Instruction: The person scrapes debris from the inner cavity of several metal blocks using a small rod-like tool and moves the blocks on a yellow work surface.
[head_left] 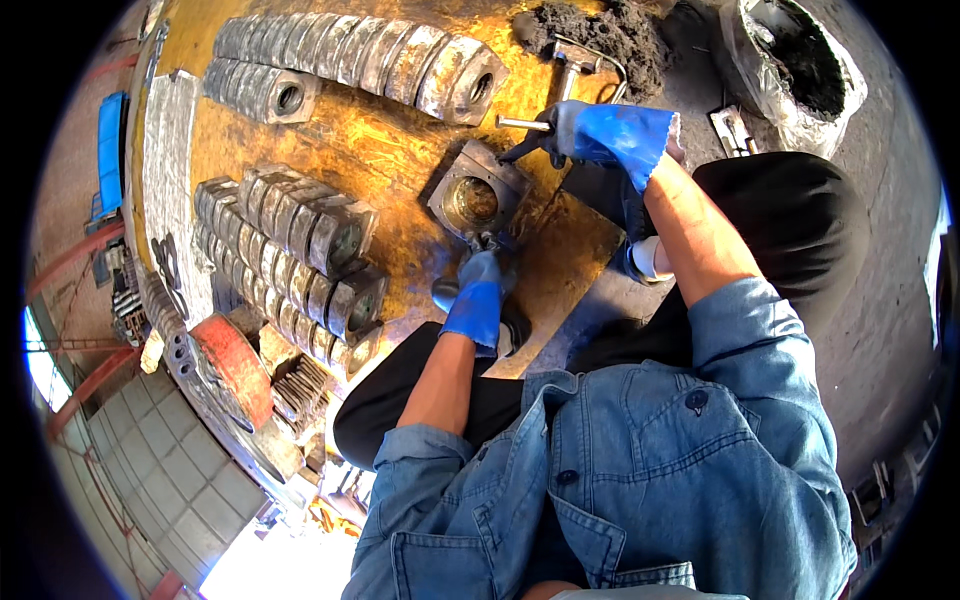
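Note:
A square metal block (507, 187) with a large round hole lies on the worn yellow work surface in front of me. My left hand (478, 278), in a dirty blue glove, grips the block's near edge with its fingertips. My right hand (568, 135), gloved alike, is closed just right of the block's far corner. A short, pale metal rod (522, 123) sticks out leftward from this fist, above the block. Its dark fingertips reach toward the block; whether they touch it I cannot tell. Just beyond the right hand lies a T-shaped metal tool (574, 62).
Rows of similar holed metal blocks (370, 55) line the far side, with more rows (290, 225) at left. Dark shavings (625, 45) are heaped beyond my right hand. A plastic-lined container (795, 75) stands far right. An orange-red round part (232, 368) sits at left.

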